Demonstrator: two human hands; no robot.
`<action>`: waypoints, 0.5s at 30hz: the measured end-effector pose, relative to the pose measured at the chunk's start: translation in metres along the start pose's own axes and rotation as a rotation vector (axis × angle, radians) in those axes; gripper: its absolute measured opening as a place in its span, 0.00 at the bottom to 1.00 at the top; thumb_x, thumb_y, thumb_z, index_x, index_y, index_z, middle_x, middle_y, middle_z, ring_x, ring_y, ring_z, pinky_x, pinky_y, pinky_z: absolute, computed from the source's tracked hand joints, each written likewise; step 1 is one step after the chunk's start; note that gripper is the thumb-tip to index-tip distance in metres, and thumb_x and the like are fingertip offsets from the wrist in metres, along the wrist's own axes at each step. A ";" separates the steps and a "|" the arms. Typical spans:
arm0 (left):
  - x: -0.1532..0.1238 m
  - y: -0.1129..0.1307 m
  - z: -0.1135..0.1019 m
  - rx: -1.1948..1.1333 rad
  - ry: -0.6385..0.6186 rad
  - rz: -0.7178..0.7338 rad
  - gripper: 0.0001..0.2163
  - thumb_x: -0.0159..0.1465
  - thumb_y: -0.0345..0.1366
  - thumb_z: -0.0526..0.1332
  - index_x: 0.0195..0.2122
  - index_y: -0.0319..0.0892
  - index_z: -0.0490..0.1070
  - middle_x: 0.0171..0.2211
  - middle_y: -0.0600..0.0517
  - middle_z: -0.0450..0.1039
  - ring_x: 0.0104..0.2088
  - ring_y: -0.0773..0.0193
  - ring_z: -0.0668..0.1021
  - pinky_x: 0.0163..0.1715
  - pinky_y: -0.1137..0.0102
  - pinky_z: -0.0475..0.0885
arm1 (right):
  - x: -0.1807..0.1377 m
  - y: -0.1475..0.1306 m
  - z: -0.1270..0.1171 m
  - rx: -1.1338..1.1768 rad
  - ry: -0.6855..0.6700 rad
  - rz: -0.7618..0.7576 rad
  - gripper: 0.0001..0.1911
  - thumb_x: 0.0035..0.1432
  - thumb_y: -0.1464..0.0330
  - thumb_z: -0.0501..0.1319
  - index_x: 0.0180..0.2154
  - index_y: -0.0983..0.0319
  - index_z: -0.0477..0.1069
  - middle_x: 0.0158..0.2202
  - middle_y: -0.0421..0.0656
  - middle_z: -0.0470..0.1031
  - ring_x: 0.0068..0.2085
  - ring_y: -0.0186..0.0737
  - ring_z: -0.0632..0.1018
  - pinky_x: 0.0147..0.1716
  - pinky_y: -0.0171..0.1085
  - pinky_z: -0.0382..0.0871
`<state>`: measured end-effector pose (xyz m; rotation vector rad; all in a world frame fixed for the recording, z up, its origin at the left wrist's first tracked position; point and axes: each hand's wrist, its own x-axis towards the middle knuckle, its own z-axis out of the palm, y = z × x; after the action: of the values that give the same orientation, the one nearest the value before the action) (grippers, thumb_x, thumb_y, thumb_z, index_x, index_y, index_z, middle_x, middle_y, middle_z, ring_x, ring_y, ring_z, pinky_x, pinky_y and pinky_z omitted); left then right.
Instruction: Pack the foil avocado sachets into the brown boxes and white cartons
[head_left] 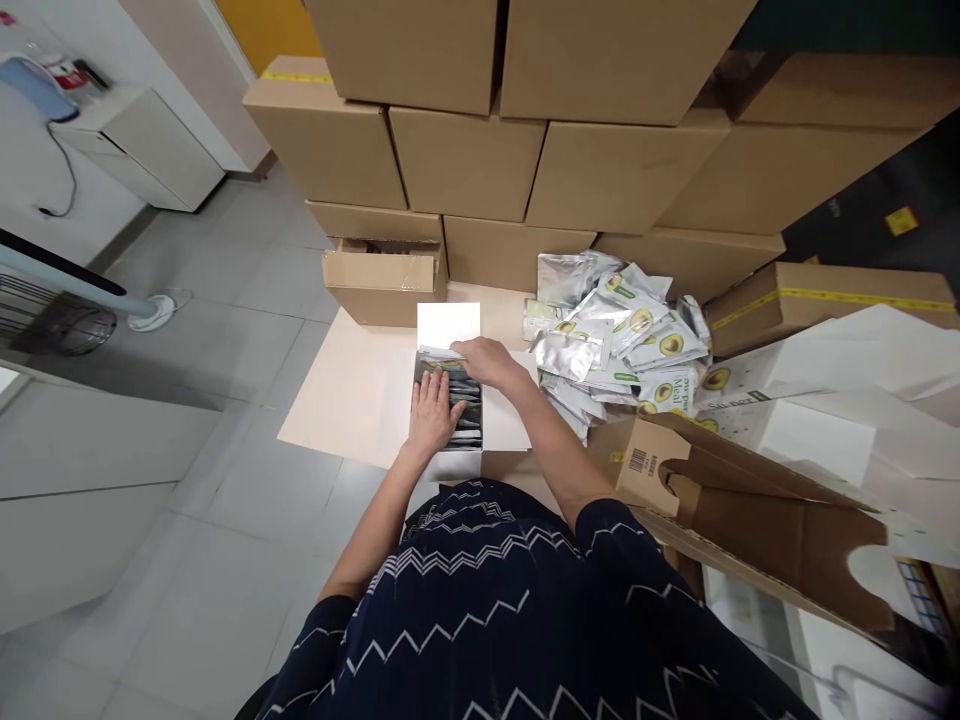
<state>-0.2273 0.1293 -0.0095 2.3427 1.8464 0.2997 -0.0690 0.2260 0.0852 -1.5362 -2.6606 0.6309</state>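
A white box (459, 464) stands upright with its flaps spread, holding a row of silver-edged sachets (470, 412) packed on edge. My left hand (433, 415) lies over the left side of the row, fingers spread on the sachets. At the far end of the box, my right hand (484, 362) has its fingers closed at the top edge of a pale sachet (439, 356); its fingertips are partly hidden. To the right of the box lies a loose heap of avocado-printed sachets (622, 325).
Stacked brown cartons (465, 165) wall off the back. A small open carton (382, 285) sits behind the box, left of centre. An open cardboard tray (780, 530) and white printed sheets (840, 390) are at right. The pale tabletop (345, 390) ends at left above tiled floor.
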 end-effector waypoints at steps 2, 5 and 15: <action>0.000 0.000 -0.001 0.000 -0.004 0.002 0.31 0.71 0.49 0.49 0.69 0.33 0.54 0.70 0.38 0.53 0.71 0.44 0.53 0.68 0.47 0.52 | 0.007 -0.004 0.002 -0.024 -0.008 0.008 0.14 0.64 0.72 0.55 0.49 0.60 0.74 0.47 0.50 0.79 0.49 0.49 0.78 0.41 0.37 0.67; 0.000 0.000 -0.001 -0.002 -0.012 0.000 0.31 0.71 0.49 0.49 0.68 0.32 0.54 0.70 0.37 0.52 0.71 0.43 0.53 0.68 0.47 0.51 | 0.017 -0.006 0.012 -0.055 -0.082 0.032 0.14 0.64 0.72 0.55 0.47 0.62 0.76 0.48 0.52 0.79 0.49 0.49 0.79 0.41 0.37 0.68; -0.001 -0.001 0.002 -0.011 -0.004 -0.008 0.32 0.71 0.50 0.48 0.70 0.33 0.51 0.71 0.37 0.50 0.71 0.43 0.53 0.68 0.46 0.51 | 0.037 -0.003 0.045 -0.048 -0.092 0.114 0.14 0.65 0.70 0.56 0.44 0.64 0.80 0.44 0.53 0.81 0.45 0.46 0.81 0.39 0.35 0.69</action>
<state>-0.2281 0.1284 -0.0117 2.3265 1.8477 0.3031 -0.0999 0.2399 0.0375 -1.7228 -2.6880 0.6617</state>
